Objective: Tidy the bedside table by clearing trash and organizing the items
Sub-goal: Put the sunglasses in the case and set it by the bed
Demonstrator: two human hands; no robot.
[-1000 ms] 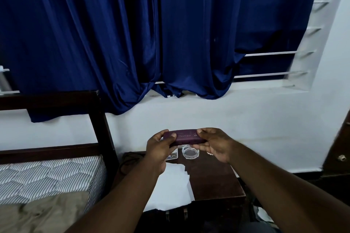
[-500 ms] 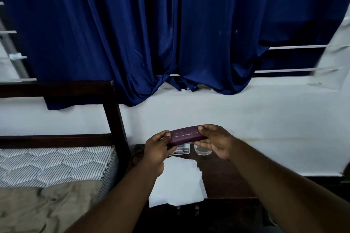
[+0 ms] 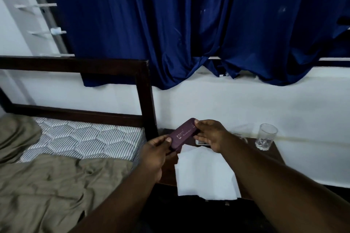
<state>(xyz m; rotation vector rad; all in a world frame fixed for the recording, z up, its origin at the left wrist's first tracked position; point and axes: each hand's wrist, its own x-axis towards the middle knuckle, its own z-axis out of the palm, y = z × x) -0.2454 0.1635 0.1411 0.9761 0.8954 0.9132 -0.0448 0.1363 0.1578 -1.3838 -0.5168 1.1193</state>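
I have a maroon case [image 3: 183, 134] held between both my hands, lifted above the back left part of the bedside table [image 3: 278, 154]. My left hand [image 3: 155, 154] pinches its near lower end, thumb on top and the other fingers curled underneath. My right hand [image 3: 210, 134] grips the far upper end, thumb tip on the top edge and fingers wrapped round the underside. Both hands are closed on it, neither one flat or spread. The case lies tilted, its far end higher than its near end, lid shut.

There is pale lettering printed on the lid, two short lines with a small emblem beside them, but it is too blurred for me to read.

Under my right arm white sheets of paper [image 3: 205, 174] lie spread on the table, their front edge hanging past the table's front. Just beyond them, partly hidden by my right hand, a small pale flat thing [image 3: 203, 143] lies on the wood; I cannot tell what it is. A clear drinking glass [image 3: 265, 139] stands upright at the table's back right corner, well apart from my hands. The bed [image 3: 72, 138] with its striped mattress is at my left, a blue curtain [image 3: 189, 24] above.
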